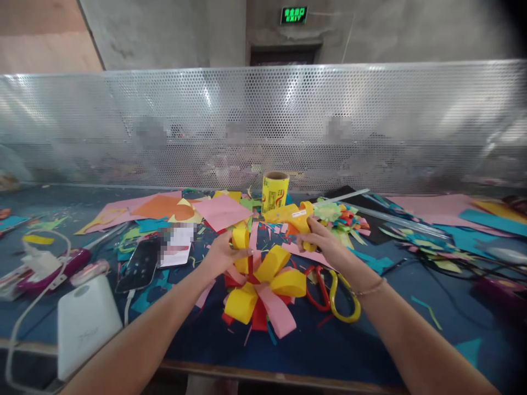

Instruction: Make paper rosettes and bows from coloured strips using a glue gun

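Note:
My left hand (222, 257) pinches a looped yellow paper strip (241, 239) at the far left side of a paper flower. Whether this loop is joined to the flower, I cannot tell. The flower (284, 278) lies on the table, made of yellow, pink and red paper loops. In my right hand (323, 241) is a yellow glue gun (284, 213), its nozzle end pointing left above the table, apart from the loop. Scissors with one red and one yellow handle (346, 310) lie beside the flower, below my right wrist; their blades are hidden.
A yellow-wrapped roll (275, 193) stands upright behind the glue gun. Coloured paper sheets (224, 211) and scraps cover the back. Two phones (140, 266), a white power bank (87, 323) and cables lie left. A perforated metal screen (263, 126) closes off the far edge.

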Tool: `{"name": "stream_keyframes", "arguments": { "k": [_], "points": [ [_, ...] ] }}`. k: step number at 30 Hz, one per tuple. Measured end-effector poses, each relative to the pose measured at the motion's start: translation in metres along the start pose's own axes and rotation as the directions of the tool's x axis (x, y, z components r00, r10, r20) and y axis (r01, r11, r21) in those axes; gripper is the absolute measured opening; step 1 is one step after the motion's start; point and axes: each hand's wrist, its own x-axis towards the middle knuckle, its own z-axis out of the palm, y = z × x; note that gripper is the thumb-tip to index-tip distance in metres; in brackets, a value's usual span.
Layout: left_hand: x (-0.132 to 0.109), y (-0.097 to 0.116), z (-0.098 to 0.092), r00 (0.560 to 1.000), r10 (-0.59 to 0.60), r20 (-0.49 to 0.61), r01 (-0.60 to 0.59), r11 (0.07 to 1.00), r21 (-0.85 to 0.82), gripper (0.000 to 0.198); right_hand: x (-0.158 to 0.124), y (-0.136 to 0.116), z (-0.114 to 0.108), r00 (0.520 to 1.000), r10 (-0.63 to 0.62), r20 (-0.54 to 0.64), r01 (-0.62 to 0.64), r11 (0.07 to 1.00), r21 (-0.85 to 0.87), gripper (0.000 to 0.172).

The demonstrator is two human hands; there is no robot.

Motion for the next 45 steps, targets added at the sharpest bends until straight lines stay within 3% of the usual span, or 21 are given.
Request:
{"name": "stream_keyframes", "arguments": {
  "k": [4,8,13,17,21,24,28,31,34,37,42,45],
  "points": [
    [0.000,-0.002,-0.005,1.000,-0.021,0.009,0.020,0.995,0.096,0.036,-0.001,0.004,-0.002,0.988,0.016,-0.154,-0.074,0.922,-0.379,0.043],
    [0.001,-0.004,-0.008,0.998,-0.054,0.042,0.049,0.993,0.103,0.034,-0.005,0.000,0.002,0.968,0.003,-0.252,-0.184,0.692,-0.698,0.045],
    [0.002,-0.001,-0.009,0.993,-0.108,0.056,0.105,0.993,0.048,0.031,-0.011,-0.005,0.006,0.968,-0.092,-0.231,-0.158,0.492,-0.856,0.036],
    [0.002,0.000,-0.008,0.996,-0.076,0.042,0.077,0.996,-0.040,0.040,-0.013,-0.004,0.008,0.961,-0.163,-0.222,-0.130,0.442,-0.888,0.033],
    [-0.002,-0.001,-0.006,0.990,-0.113,0.084,0.126,0.979,-0.163,0.049,-0.013,-0.002,0.006,0.948,-0.166,-0.271,-0.157,0.497,-0.853,0.034],
    [-0.004,0.004,-0.006,0.984,-0.096,0.148,0.130,0.962,-0.241,0.053,-0.012,0.000,0.004,0.954,-0.155,-0.256,-0.113,0.606,-0.788,0.035],
    [-0.005,0.014,-0.010,0.978,-0.032,0.208,0.091,0.956,-0.278,0.029,-0.011,0.007,0.002,0.979,-0.131,-0.154,0.011,0.795,-0.607,0.035],
    [-0.005,0.016,-0.014,0.967,0.045,0.253,0.041,0.945,-0.324,0.018,-0.012,0.009,0.005,0.990,-0.127,-0.055,0.088,0.883,-0.460,0.030],
    [-0.003,0.012,-0.014,0.957,0.096,0.272,0.001,0.942,-0.335,0.018,-0.013,0.007,0.010,0.991,-0.135,0.007,0.128,0.922,-0.365,0.022],
    [0.000,0.005,-0.010,0.958,0.055,0.280,0.052,0.932,-0.358,0.020,-0.015,0.005,0.017,0.988,-0.149,0.026,0.149,0.924,-0.352,0.021],
    [0.002,-0.001,-0.002,0.979,-0.084,0.186,0.161,0.878,-0.451,0.025,-0.016,0.007,0.032,0.999,-0.051,-0.005,0.047,0.949,-0.312,0.028],
    [0.002,0.000,-0.001,0.980,-0.099,0.171,0.163,0.895,-0.415,0.026,-0.015,0.009,0.039,1.000,-0.006,-0.023,-0.001,0.959,-0.283,0.033]
  ]
}}
